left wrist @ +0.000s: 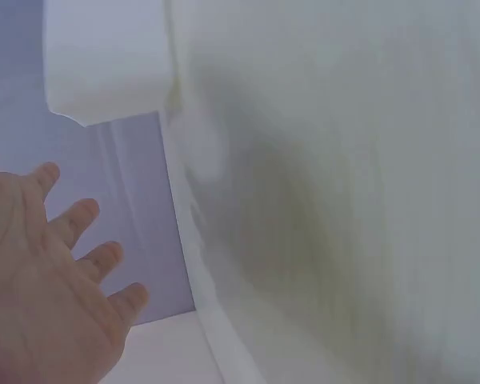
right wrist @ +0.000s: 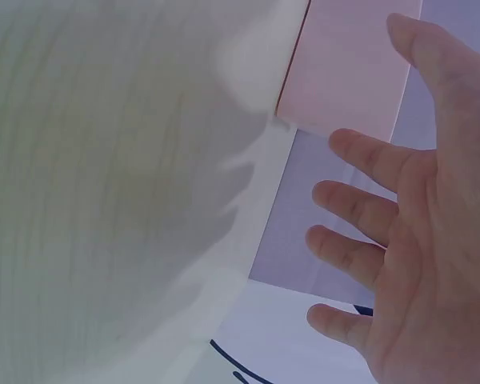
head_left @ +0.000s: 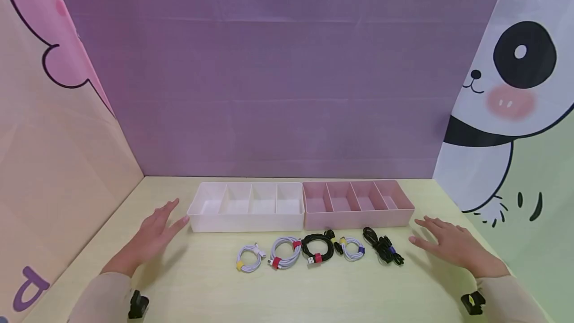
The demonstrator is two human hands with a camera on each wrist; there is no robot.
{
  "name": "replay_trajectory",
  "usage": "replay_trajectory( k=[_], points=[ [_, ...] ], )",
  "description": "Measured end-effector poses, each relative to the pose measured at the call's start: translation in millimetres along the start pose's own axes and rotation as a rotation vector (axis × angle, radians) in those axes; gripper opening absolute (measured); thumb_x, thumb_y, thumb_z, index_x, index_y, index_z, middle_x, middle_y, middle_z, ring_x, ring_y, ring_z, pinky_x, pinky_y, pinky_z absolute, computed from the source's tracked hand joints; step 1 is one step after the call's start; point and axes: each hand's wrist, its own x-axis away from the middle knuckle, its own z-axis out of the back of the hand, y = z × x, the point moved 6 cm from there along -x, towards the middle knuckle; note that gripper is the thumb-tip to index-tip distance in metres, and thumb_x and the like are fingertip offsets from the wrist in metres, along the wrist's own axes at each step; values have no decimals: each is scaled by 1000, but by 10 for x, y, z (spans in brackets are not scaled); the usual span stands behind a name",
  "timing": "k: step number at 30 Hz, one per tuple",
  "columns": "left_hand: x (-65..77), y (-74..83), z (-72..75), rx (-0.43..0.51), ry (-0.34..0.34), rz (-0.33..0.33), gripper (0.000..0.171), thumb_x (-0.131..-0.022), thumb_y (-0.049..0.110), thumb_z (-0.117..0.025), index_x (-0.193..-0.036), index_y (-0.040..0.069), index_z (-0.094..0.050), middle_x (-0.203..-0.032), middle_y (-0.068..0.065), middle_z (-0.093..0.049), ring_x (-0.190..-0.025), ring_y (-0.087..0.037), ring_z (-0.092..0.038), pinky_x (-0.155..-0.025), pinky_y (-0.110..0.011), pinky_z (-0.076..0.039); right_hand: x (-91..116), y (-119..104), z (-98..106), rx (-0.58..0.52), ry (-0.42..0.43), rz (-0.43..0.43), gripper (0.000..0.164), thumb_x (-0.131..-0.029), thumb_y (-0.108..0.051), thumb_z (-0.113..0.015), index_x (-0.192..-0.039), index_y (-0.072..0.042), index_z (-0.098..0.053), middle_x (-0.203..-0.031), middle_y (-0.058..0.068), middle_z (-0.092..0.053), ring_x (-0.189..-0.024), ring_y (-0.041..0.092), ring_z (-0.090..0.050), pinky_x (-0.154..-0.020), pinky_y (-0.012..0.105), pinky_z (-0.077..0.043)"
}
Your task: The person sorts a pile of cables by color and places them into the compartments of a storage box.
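Note:
My left hand has its fingers spread beside the left end of a white divided box, holding nothing. To the right, my right hand is likewise spread near the right end of a pink divided box. In front of the boxes lie several coiled cables: a white one with a yellow tie, a white one with red ties, a black one with a red tie, a small white one with yellow and blue ties, and a black bundle with a blue tie.
The boxes stand end to end on a pale wooden table, near its back edge. A purple backdrop rises behind them. Printed panels flank the table, a panda panel on the right and a peach panel on the left.

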Motion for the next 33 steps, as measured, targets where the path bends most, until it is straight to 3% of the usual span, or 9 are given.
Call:
replay_trajectory(
  k=[5, 21, 33],
  points=[
    [-44, 18, -22, 95, -17, 1, 79, -105, 51, -42, -160, 4, -11, -160, -33, -11, -141, -61, -6, -102, -82, -9, -11, -28, 10, -11, 1, 8, 63, -96, -53, -60, -136, -4, -61, -138, 31, -53, -120, 54, -52, -87, 73, -42],
    [-133, 61, -98, 236, -7, -3, 79, -105, 45, -48, -158, -2, -14, -157, -33, -20, -142, -55, -17, -108, -74, -19, -20, -117, -71, -144, -37, 9, 65, -94, -51, -64, -136, -2, -58, -129, 27, -59, -115, 51, -56, -87, 65, -48],
    [-185, 41, -204, 404, -71, 131, 81, -104, 47, -51, -159, 2, -11, -160, -30, -15, -144, -53, -17, -112, -68, -20, -51, -198, -97, -180, -27, 56, 63, -94, -48, -65, -136, -1, -58, -129, 26, -59, -117, 50, -56, -90, 64, -48]
  ],
)
